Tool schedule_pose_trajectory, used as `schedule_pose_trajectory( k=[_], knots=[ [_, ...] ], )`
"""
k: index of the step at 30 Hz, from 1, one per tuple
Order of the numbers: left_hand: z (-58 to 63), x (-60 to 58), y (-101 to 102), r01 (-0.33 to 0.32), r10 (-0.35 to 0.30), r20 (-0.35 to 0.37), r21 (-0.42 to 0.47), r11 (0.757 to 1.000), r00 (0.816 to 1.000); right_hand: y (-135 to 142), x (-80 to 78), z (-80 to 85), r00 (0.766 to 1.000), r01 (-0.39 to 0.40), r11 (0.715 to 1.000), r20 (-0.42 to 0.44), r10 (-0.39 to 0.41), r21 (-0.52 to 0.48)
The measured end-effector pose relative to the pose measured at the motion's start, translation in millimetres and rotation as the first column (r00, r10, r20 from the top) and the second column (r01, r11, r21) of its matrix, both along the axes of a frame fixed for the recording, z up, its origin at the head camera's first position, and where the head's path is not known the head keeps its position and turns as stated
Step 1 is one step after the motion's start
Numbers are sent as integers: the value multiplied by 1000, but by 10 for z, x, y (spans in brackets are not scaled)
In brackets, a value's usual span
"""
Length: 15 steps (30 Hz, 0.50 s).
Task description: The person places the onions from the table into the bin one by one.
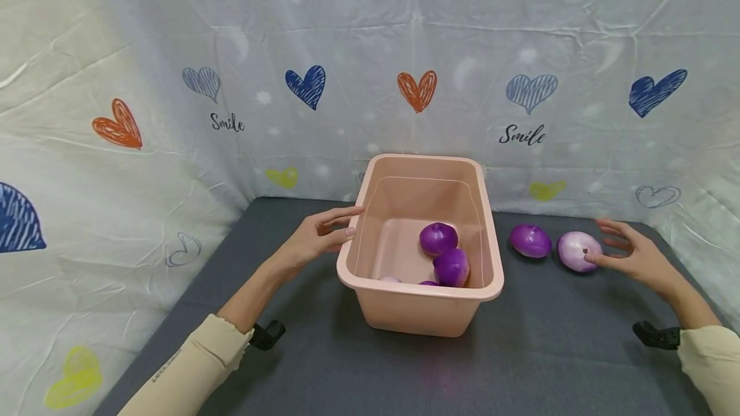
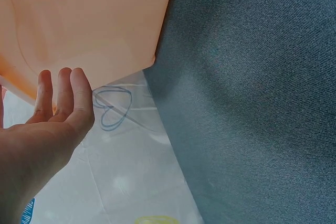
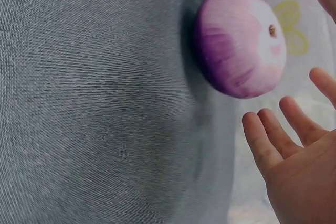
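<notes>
A pink plastic tub (image 1: 422, 310) stands mid-table, with purple onions inside. Two show plainly, one onion (image 1: 438, 239) behind another onion (image 1: 451, 268); the tub's front rim mostly hides a pale one and another purple one. At the tub's left rim is my left hand (image 1: 312, 236), its fingers fairly straight against the side. To the right of the tub lie a purple onion (image 1: 530, 241) and a pale purple-and-white onion (image 1: 572, 244). My right hand (image 1: 638, 262) hovers beside the pale onion, fingers spread; a gap separates them in the right wrist view.
Dark grey cloth (image 1: 537, 352) covers the table. Behind it and along the left side hangs a pale sheet (image 1: 358, 31) printed with hearts and "Smile". Black straps (image 1: 267, 335) sit at both wrists, below light sleeves.
</notes>
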State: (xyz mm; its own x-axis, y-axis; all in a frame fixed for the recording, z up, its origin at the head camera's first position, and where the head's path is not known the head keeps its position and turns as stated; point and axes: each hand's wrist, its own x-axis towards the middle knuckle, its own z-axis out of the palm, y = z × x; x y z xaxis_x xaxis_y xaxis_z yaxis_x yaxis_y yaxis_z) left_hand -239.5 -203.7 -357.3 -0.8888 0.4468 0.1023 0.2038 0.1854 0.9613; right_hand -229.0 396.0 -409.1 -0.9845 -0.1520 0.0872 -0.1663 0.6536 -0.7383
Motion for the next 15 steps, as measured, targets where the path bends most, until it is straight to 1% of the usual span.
schedule_pose_trajectory(
  k=[3, 8, 11, 15],
  knots=[
    [4, 5, 1, 3, -3, -2, 3, 1000, 1000, -4, -27, -65, 1000, 20, 1000, 23, -20, -14],
    [3, 5, 3, 4, -4, -6, 5, 1000, 1000, -27, -59, -141, 999, 20, 997, 41, -17, -72],
    [2, 4, 3, 1, -1, -3, 5, 1000, 1000, -61, -75, -171, 999, 22, 997, 29, -20, -70],
    [-2, -1, 0, 0, 0, 3, 6, 1000, 1000, -106, -88, -202, 999, 29, 999, -14, -30, -41]
  ],
)
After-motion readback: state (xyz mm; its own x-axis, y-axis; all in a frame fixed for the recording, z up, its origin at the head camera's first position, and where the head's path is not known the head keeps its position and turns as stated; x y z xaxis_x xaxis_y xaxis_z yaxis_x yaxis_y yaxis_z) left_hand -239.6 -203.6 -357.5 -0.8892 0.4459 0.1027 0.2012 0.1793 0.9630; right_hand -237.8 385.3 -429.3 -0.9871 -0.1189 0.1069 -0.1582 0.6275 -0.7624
